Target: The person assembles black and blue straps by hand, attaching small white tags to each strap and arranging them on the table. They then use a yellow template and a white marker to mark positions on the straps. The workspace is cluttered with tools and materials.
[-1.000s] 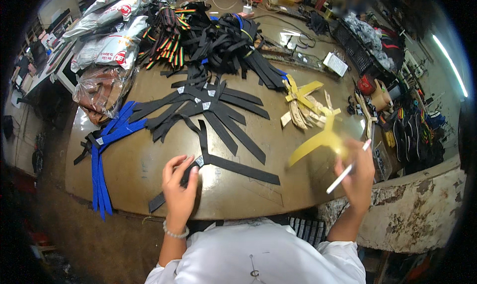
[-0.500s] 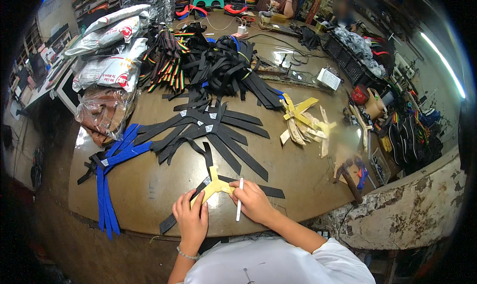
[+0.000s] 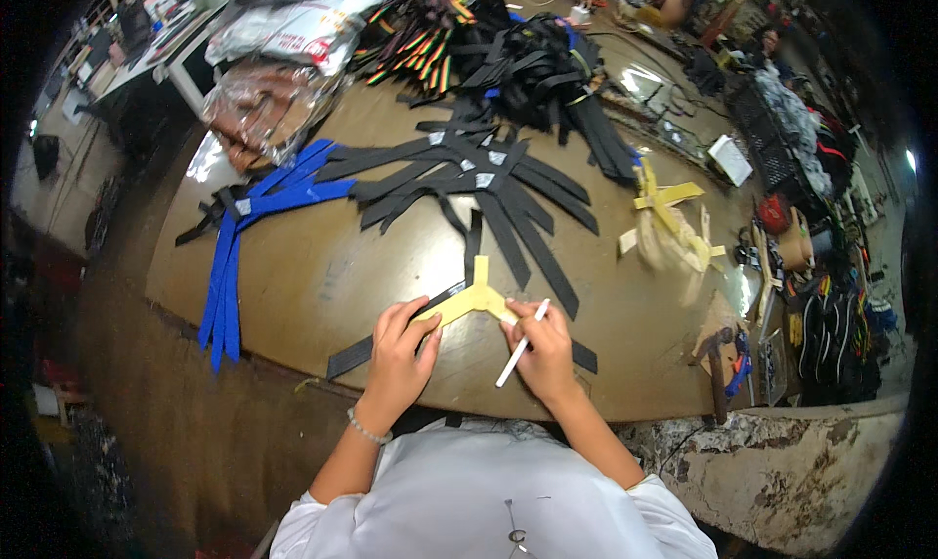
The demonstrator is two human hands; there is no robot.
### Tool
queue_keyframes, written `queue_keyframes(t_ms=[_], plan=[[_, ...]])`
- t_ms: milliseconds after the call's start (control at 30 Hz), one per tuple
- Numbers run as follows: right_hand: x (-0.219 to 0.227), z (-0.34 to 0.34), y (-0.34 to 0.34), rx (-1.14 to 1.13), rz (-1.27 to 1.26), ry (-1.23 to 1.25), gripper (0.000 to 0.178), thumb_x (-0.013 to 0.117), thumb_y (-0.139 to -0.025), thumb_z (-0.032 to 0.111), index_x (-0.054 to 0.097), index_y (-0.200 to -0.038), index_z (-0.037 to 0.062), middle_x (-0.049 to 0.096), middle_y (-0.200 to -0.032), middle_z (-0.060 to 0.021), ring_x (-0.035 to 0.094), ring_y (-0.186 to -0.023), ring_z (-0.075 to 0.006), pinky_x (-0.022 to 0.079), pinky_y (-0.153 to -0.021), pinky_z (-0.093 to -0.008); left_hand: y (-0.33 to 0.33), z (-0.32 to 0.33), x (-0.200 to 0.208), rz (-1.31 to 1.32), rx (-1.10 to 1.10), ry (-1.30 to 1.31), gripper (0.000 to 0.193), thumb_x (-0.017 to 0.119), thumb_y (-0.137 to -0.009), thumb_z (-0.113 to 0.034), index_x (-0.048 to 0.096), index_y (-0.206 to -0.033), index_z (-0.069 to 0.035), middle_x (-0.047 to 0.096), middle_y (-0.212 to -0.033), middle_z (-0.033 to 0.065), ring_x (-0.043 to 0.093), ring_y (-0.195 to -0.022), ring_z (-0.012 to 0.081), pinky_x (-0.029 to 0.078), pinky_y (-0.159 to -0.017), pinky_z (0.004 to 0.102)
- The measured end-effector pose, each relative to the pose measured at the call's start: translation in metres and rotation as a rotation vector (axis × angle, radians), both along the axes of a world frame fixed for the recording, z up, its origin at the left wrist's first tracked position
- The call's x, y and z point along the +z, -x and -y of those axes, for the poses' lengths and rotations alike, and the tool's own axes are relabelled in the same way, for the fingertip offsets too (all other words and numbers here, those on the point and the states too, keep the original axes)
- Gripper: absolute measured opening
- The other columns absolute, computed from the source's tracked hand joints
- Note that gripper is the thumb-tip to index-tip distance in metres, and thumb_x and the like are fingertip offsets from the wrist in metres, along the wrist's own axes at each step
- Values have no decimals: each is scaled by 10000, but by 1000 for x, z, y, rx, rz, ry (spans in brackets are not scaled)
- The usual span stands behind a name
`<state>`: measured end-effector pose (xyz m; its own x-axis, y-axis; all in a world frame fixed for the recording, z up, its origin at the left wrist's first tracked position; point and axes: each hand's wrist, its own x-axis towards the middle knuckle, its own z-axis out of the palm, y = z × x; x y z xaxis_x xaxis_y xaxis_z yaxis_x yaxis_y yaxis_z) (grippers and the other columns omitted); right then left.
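Note:
A yellow Y-shaped template [image 3: 477, 299] lies over a black strap piece [image 3: 354, 357] near the table's front edge. One of its arms points away from me, along a black strap end, and the other two spread left and right over the strap. My left hand [image 3: 399, 352] grips the tip of the left arm, thumb and fingers closed about it. My right hand [image 3: 547, 352] holds a slim white pen [image 3: 521, 346], tilted, while its fingertips touch the right arm. The strap's right end shows beyond that hand.
Joined black straps [image 3: 489, 183] with white labels lie ahead, and blue straps [image 3: 225, 276] to the left. Bundled black straps [image 3: 532, 65] and plastic-wrapped packages [image 3: 293, 31] are piled behind. More yellow templates [image 3: 674, 217] lie at right, near a hammer [image 3: 718, 368].
The whole view has shifted, so the table sits higher in it. The pen, nearly upright before, now leans. My left fingers have drawn closer around the template's left arm.

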<state>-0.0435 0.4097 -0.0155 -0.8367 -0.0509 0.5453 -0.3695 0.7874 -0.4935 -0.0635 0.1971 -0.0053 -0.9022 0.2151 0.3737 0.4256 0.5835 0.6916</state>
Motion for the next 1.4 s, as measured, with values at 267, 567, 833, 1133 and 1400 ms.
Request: queue_keyframes(t_ms=[267, 567, 833, 1133, 1400], plan=[[4, 3, 4, 13, 109, -7, 208, 731, -759, 57, 526, -722, 48, 699, -1041, -47, 584, -949, -259, 426, -809, -374, 6, 1, -2, -27, -24, -21, 232, 671, -742, 25, 676, -971, -17, 639, -1135, 117, 553, -1039, 332, 456, -907, 397], [2, 6, 10, 113, 67, 146, 186, 721, -767, 15, 535, -754, 19, 691, -1000, -100, 623, -911, -305, 492, -752, -380, 7, 2, 4, 10, 0, -13, 213, 678, -757, 4, 664, -969, -9, 654, -1101, 114, 572, -1034, 318, 462, -907, 394], [7, 5, 11, 83, 166, 141, 149, 716, -774, 15, 588, -850, 19, 688, -911, -102, 602, -823, -297, 493, -744, -359, 8, -33, 16, -114, -17, 375, 164, 600, -823, -13, 608, -953, 86, 577, -1005, 174, 565, -921, 319, 474, -837, 373], [34, -58, 8, 25, 457, 882, 431, 468, -1002, 382, 601, -1204, 25, 600, -968, -59, 541, -829, -129, 450, -722, -259, 15, -84, 12, -118, 197, 1157, 381, 530, -906, -215, 551, -1238, -30, 529, -1006, 95, 526, -833, 247, 507, -719, 358], [15, -40, -30, -365, 427, 808, 171, 688, -863, 78, 544, -790, 23, 573, -685, 22, 459, -578, -13, 360, -509, -171, 8, -101, 12, -13, 202, 1043, 900, 599, -785, -601, 421, -1343, 82, 439, -1229, 169, 522, -887, 373, 492, -874, 477]])
